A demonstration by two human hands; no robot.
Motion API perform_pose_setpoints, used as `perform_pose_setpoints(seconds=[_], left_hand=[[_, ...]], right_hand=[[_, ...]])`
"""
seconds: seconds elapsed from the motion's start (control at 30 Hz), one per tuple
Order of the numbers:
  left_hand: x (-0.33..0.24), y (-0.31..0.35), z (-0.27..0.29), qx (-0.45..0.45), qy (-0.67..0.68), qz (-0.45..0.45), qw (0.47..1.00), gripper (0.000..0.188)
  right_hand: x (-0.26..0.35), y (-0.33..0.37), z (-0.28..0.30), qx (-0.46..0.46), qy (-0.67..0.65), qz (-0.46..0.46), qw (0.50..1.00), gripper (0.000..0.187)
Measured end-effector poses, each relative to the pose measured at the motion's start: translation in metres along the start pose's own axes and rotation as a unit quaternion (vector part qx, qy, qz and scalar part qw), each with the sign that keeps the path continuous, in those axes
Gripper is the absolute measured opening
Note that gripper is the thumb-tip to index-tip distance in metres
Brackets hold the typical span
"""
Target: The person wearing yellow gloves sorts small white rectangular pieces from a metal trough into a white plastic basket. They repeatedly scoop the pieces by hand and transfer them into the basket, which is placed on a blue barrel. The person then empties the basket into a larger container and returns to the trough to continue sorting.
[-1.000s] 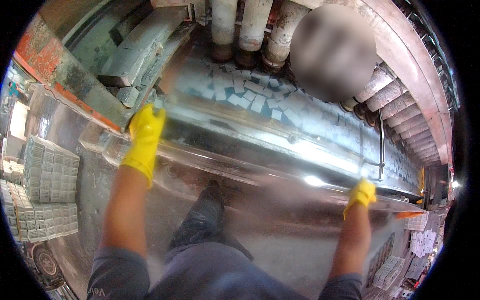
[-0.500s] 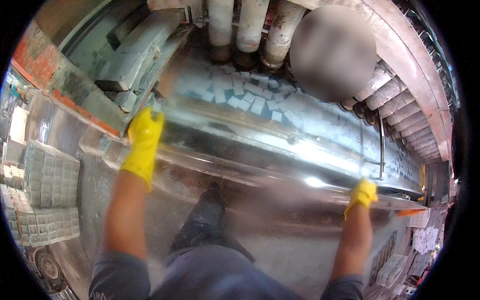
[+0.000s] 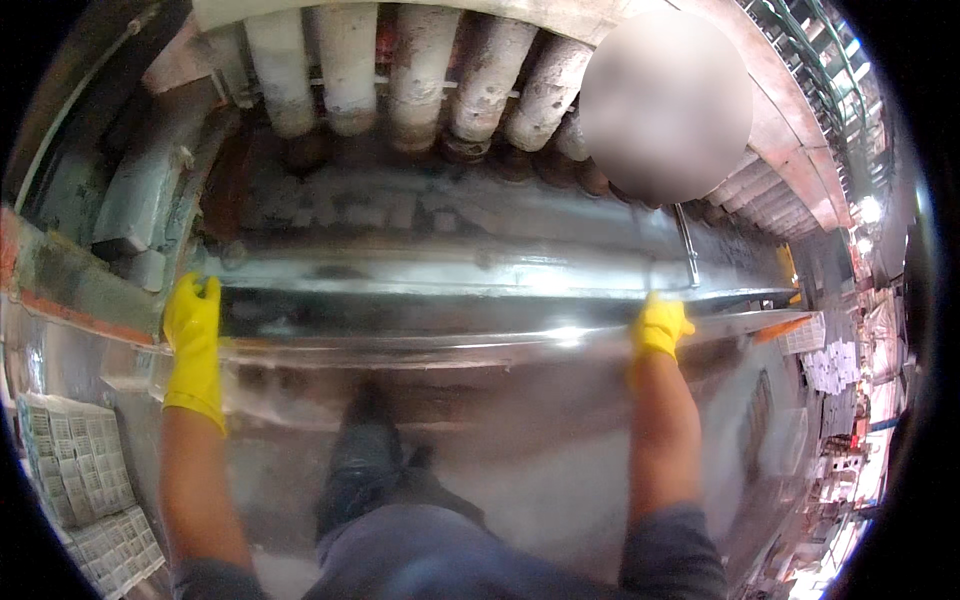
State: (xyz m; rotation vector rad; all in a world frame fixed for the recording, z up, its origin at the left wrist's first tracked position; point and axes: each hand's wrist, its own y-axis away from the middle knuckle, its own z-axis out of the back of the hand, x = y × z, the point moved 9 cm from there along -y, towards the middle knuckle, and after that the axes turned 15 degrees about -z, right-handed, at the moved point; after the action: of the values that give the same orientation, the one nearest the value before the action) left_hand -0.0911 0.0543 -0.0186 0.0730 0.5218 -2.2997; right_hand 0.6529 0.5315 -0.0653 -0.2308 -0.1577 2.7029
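A long shiny metal panel [image 3: 440, 278] runs across the front of a machine bed. My left hand [image 3: 193, 325], in a yellow rubber glove, is closed around its left end. Far to the right, my right hand [image 3: 660, 325], gloved alike, is closed at the panel's right part, its fingers partly hidden. Below the panel lies the machine's wet metal front rim [image 3: 420, 345]. Behind it the dark wet bed [image 3: 400, 205] carries faint pale patches, too blurred to make out.
A row of thick pale rollers [image 3: 415, 80] stands behind the bed. A thin metal rod [image 3: 687, 245] rises at the right. White plastic crates [image 3: 75, 450] are stacked at the lower left. A grey block [image 3: 150, 190] sits at the far left.
The view has turned, and both hands appear farther left with the panel between them. The loose white rectangular pieces that showed clearly on the bed are no longer distinct.
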Motion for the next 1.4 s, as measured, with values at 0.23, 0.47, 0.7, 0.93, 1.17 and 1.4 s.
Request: perform_pose_setpoints(seconds=[0.23,0.47,0.7,0.93,1.17,1.4], left_hand=[[0.001,-0.024,-0.011,0.030,0.010,0.031,0.999,0.050],[0.007,-0.043,-0.032,-0.001,-0.031,0.004,1.000,0.050],[-0.013,-0.054,-0.021,0.017,-0.022,0.026,0.999,0.049],[-0.018,-0.074,-0.022,0.014,-0.014,0.026,0.999,0.050],[-0.032,-0.112,-0.036,0.087,-0.009,0.065,0.994,0.056],[-0.012,-0.144,-0.068,0.100,-0.052,0.049,0.992,0.059]], right_hand=[[0.003,-0.033,-0.036,0.042,-0.193,-0.088,0.976,0.053],[0.016,-0.059,-0.049,0.007,-0.118,-0.053,0.992,0.053],[0.061,0.000,0.036,0.020,0.150,0.047,0.987,0.072],[0.055,-0.042,-0.001,0.063,-0.038,-0.060,0.995,0.057],[0.082,-0.044,0.014,0.060,-0.059,-0.024,0.996,0.048],[0.135,-0.038,0.050,0.008,0.147,-0.004,0.989,0.031]])
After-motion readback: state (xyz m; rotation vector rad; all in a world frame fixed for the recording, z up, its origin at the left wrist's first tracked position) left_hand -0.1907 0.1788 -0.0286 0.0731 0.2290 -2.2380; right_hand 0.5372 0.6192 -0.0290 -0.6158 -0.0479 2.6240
